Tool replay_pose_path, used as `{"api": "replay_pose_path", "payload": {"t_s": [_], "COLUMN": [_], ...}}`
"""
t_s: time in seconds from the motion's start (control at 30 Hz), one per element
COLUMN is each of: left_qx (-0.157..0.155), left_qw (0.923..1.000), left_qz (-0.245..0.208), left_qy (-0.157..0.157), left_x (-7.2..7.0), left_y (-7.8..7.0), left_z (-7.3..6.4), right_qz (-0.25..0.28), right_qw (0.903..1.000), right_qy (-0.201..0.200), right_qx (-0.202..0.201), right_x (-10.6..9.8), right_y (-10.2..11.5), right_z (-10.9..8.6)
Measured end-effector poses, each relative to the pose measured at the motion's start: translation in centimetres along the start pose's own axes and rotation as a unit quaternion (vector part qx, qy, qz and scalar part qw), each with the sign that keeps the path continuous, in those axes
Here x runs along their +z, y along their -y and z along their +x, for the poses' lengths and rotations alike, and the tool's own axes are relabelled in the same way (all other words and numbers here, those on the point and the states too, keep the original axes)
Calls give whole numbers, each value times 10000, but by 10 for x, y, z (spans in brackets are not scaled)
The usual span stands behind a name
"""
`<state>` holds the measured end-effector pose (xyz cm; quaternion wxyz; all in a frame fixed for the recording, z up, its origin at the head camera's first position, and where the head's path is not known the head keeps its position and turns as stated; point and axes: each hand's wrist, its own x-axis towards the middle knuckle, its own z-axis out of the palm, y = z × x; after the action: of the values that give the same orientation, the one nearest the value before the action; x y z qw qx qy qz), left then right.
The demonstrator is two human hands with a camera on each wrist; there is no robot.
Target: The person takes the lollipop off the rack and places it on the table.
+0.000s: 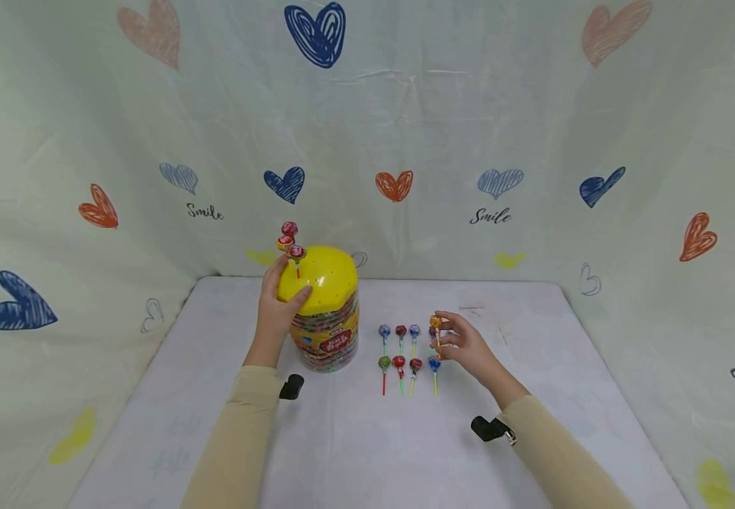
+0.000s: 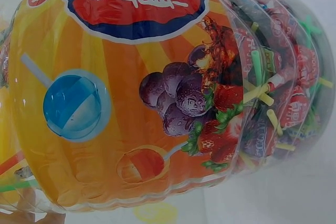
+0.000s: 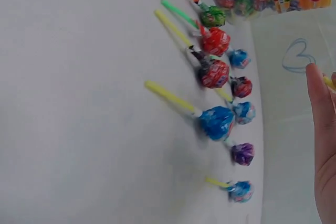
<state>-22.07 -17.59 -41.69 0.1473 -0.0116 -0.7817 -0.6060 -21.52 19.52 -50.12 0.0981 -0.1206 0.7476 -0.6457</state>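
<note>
My left hand [image 1: 281, 307] grips the yellow lid [image 1: 325, 279] of a tall clear jar [image 1: 335, 360] full of wrapped lollipops, thumb over its near side. Three lollipops [image 1: 297, 252] stand upright at the lid's left edge by my fingers; where their sticks end is unclear. In the left wrist view the jar's orange fruit label [image 2: 121, 114] fills much of the picture. My right hand [image 1: 465, 344] pinches a lollipop [image 1: 435, 322] in an orange-yellow wrapper by its stick, above the right end of two rows of lollipops. Its fingertips are mostly cut off in the right wrist view.
The front row holds green [image 3: 212, 16], red [image 3: 215, 41], dark red [image 3: 213, 73] and blue [image 3: 217, 123] lollipops. Behind it lie more, including a purple one [image 3: 243, 154]. The white tabletop [image 1: 354, 452] meets a heart-printed backdrop [image 1: 437, 240].
</note>
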Motion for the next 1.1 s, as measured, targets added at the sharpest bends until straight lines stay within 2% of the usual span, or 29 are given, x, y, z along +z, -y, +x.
{"api": "replay_pose_path", "payload": {"t_s": [0.23,0.37,0.53,0.7,0.77,0.87,1.0,1.1], "left_qx": [-29,68,87,42,39,30,15,17], "left_qw": [10000,10000,9999,9999,9997,9994,9996,9997], "left_qz": [0,-5,-57,-124,-217,-322,-256,-204], "left_qy": [27,6,6,33,64,109,130,137], "left_x": [0,-1,-1,-2,-2,-3,-3,-3], "left_y": [-2,0,0,-1,-5,-19,-34,-36], "left_z": [0,0,1,1,-1,-7,-14,-15], "right_qz": [30,21,-224,-710,-948,-1097,-952,-942], "right_qw": [9987,9975,9957,9907,9877,9850,9854,9849], "right_qy": [-149,-238,-333,-446,-482,-501,-439,-384], "right_qx": [492,668,831,1067,1145,1235,1338,1398], "right_x": [-11,-16,-21,-23,-24,-25,-26,-26], "right_y": [-22,-31,-38,-46,-48,-51,-55,-57], "right_z": [-18,-25,-29,-30,-31,-31,-31,-31]}}
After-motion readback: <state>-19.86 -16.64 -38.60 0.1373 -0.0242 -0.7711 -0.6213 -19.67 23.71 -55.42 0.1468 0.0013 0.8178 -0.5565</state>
